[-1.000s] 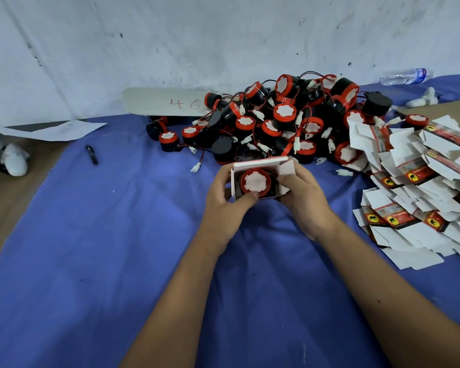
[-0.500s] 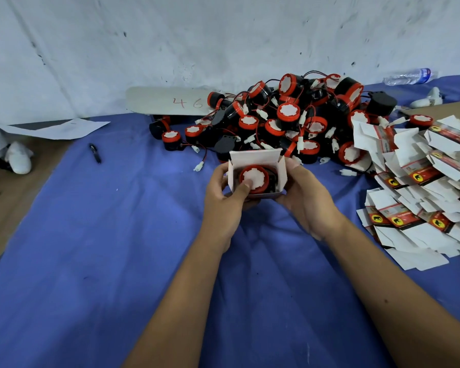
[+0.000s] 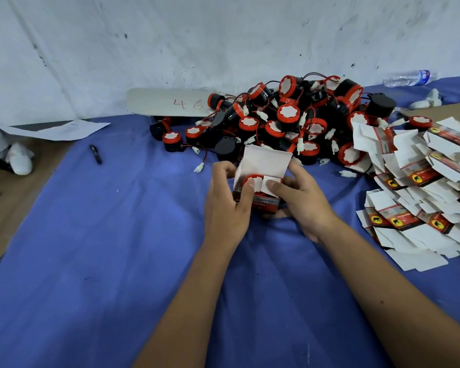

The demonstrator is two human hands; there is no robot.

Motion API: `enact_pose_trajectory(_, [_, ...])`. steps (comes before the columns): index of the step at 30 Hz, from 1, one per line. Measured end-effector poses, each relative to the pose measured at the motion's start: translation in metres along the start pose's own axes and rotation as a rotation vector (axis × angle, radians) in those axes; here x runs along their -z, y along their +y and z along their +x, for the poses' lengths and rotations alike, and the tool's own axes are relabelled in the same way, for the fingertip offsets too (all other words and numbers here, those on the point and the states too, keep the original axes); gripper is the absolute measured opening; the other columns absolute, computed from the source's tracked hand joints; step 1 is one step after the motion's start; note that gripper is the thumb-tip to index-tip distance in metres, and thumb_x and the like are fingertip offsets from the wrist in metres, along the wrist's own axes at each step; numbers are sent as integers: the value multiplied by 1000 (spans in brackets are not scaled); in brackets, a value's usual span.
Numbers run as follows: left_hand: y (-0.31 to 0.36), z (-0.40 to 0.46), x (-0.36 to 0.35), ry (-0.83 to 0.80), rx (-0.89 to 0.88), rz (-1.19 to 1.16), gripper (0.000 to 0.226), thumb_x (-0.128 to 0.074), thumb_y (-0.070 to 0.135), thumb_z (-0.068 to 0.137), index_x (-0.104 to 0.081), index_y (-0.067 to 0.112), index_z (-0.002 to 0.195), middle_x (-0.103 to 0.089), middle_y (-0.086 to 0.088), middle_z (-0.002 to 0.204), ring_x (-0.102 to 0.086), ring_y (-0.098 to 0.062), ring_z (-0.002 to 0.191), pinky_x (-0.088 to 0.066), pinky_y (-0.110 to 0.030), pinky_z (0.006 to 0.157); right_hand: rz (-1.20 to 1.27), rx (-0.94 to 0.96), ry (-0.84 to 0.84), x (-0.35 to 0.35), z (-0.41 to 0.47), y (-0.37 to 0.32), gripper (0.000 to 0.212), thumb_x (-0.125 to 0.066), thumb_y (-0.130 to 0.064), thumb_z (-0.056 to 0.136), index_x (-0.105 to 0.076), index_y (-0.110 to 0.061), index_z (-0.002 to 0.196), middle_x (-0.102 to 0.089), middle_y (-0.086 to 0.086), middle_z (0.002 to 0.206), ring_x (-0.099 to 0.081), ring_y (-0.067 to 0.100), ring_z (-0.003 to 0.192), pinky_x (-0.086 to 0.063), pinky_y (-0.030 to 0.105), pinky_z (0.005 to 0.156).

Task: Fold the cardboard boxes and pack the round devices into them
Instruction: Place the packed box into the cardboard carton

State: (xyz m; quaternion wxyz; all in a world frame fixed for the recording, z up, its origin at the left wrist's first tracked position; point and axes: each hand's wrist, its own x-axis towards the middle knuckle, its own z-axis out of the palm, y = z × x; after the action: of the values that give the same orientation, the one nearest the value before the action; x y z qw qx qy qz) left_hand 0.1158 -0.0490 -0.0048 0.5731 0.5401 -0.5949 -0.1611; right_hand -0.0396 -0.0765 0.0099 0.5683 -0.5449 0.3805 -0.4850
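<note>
Both hands on an open box (image 3: 260, 166) mid-counter — device (image 3: 250, 179) inside, mostly hidden.

Left hand (image 3: 227, 205) grips the box's left side, thumb over the device's red rim; right hand (image 3: 300, 200) pinches a small side flap down w/ its thumb. Box bottom & lettering blocked by fingers, unreadable. Top lid stands up, white inside. Device pile (image 3: 290, 120) just behind; flat boxes (image 3: 420, 187) at right — cut off by the frame edge.

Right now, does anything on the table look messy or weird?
The round devices lie in a tangled heap with wires sticking out, and the flat boxes are scattered crookedly. A water bottle lies on its side by the wall.
</note>
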Motion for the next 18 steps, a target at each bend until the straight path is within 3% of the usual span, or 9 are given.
enact_pose_trajectory(2, [-5,1,-1,-47,-19,14,24,-51,45,94,-53,30,112,-63,10,111,-62,-14,105,-56,-41,82,-51,16,-9,0,-2,-1,39,-59,-13,103,-59,-39,133,-72,9,116,-75,29,96,-62,46,63])
enact_pose_trajectory(4, [-7,0,-3,-92,-22,46,28,-53,49,95,-63,30,114,-64,8,116,-60,-8,110,-51,-25,87,-131,53,-26,1,-2,0,38,-59,-18,103,-59,-42,133,-71,6,115,-74,27,92,-60,41,55])
enact_pose_trajectory(6, [-6,-2,-4,-125,-6,22,33,-55,54,94,-70,29,111,-65,7,118,-58,2,111,-43,-10,89,-248,111,-32,1,-2,2,34,-59,-22,103,-61,-42,131,-72,3,106,-70,28,70,-55,37,47])
enact_pose_trajectory(9, [-6,0,-3,-95,128,-121,22,-54,27,104,-76,25,107,-68,7,116,-61,-2,111,-49,-22,97,-490,210,4,2,-1,7,29,-59,-24,102,-62,-39,126,-71,-2,84,-62,17,49,-50,35,47])
enact_pose_trajectory(11, [-5,1,-2,-89,131,-91,27,-53,10,103,-74,25,108,-71,8,113,-63,-8,111,-51,-28,98,-738,319,23,1,-2,8,36,-59,-26,99,-58,-45,130,-68,-16,78,-62,7,58,-46,28,55])
enact_pose_trajectory(13, [-4,2,-2,-71,124,-52,23,-56,12,103,-69,30,107,-72,12,103,-64,-3,101,-51,-19,88,-867,425,2,-1,-2,5,52,-61,-20,97,-52,-48,141,-67,-23,102,-64,6,88,-51,29,70])
enact_pose_trajectory(16, [-6,1,-1,2,144,-38,23,-59,16,100,-66,38,106,-71,15,91,-65,0,87,-49,-14,72,-821,467,-103,-1,-1,4,59,-60,-11,98,-51,-43,147,-58,-11,127,-58,13,111,-53,38,88])
enact_pose_trajectory(18, [-8,2,2,36,170,-13,21,-59,14,98,-69,31,104,-71,11,89,-66,-4,84,-51,-22,72,-777,413,-206,-2,-4,4,52,-62,-25,100,-51,-40,148,-56,-11,131,-55,9,119,-48,27,98])
